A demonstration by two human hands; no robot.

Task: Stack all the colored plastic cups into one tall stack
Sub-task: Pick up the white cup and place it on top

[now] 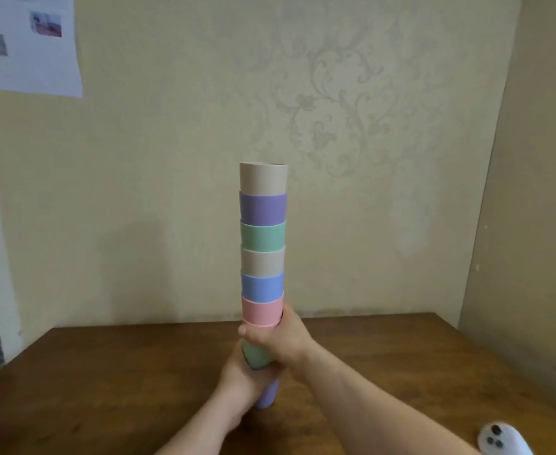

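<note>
I see the stack of cups standing upright near the middle of the counter, a straight nested column of smooth matte plastic cylinders. From the top down I count a beige cup, a purple cup, a green cup, a second beige one, a blue cup and a pink cup; below that a green band and a lavender base show between the hands. My right hand is my upper grip, fingers wrapped tight round the stack just under the pink cup, thumb across the front. My left hand is clamped lower, round the green and lavender section, the base touching the counter as far as I can tell. The counter is dark brown wood with visible grain. At its near right corner lies a rounded white controller with dark buttons. Behind rises a cream wall with faint floral scrollwork, and a white paper sheet hangs upper left.
</note>
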